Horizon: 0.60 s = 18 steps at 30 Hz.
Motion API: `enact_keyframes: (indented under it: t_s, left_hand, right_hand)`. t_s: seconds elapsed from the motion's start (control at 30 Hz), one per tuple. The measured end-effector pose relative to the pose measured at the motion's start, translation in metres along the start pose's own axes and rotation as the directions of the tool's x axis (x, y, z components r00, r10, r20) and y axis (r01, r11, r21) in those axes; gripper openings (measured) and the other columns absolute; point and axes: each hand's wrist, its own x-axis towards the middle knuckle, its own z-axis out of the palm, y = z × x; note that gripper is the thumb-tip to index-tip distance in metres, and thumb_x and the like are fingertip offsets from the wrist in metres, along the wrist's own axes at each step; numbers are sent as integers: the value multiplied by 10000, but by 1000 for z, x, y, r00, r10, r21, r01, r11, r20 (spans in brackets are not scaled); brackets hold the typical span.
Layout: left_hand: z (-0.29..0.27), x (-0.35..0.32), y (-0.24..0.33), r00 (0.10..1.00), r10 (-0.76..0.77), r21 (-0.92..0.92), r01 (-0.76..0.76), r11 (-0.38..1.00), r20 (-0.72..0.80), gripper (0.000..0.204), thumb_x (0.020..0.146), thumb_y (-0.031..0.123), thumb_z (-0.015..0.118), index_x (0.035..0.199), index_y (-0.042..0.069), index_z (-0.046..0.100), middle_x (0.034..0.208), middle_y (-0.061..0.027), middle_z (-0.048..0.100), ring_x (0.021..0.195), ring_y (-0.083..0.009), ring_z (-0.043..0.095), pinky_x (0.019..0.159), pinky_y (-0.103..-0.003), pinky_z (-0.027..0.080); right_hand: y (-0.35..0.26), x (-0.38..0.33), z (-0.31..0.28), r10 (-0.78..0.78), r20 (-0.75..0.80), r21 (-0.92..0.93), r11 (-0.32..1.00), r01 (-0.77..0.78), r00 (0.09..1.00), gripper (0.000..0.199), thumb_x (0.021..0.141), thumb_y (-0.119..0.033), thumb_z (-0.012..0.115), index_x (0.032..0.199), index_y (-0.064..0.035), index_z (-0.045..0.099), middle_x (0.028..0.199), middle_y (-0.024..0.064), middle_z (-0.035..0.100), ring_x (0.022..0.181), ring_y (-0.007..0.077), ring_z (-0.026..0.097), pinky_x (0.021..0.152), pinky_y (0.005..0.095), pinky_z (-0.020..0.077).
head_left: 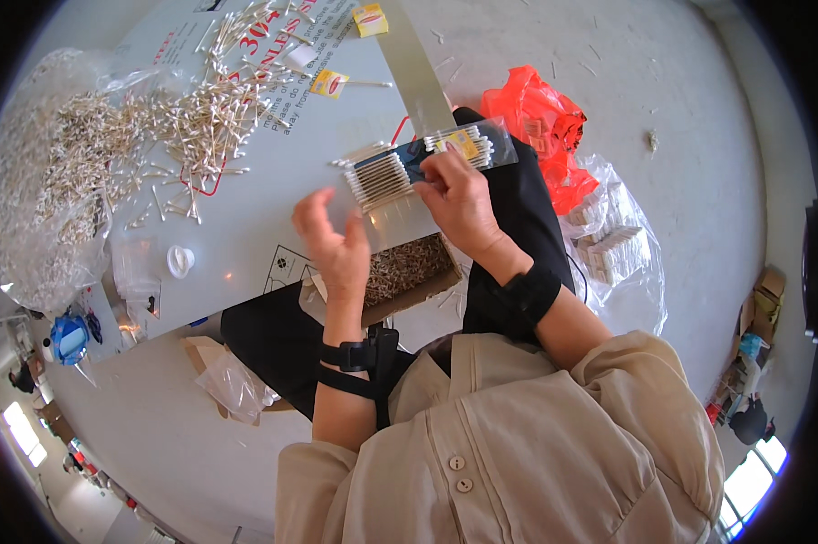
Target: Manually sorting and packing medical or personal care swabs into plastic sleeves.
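On the table [287, 186], left, a plastic bag [42, 181] of cotton swabs [92, 136]; right of it, a swab heap [214, 118]; nearer, a small container [180, 262]. At the right, a swab row [378, 180], left of a swab packet [462, 145]. Below the near edge, a cardboard box [413, 299]; farther right, a carrier bag [540, 122].

Daylight is glaring through windows [756, 479], the surface [277, 195] is catching glints, the left hand [336, 247] is blurring, and rim edges are bending.
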Motion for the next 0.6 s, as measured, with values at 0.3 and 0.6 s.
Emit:
enact_keyframes:
  t_s: [0.3,0.6]
  left_hand:
    - [31,41,-1,942,-304,-916,-7,400,-140,555,1017,287,457,1447,-41,330,1491,-181,364,1411,-297,316,1167,-440,213]
    - [14,40,-12,980,-198,-842,79,533,-33,604,978,306,549,1453,-10,350,1532,-156,332,1429,-285,298,1166,-449,233]
  right_hand:
    - [8,22,41,91,-38,722,691,-35,995,479,1051,-288,438,1418,20,428,1438,126,460,1346,189,418,1135,324,327]
    - [1,22,33,11,-200,547,831,102,980,268,943,-174,608,1169,-31,624,1228,131,584,1160,247,560,989,337,430]
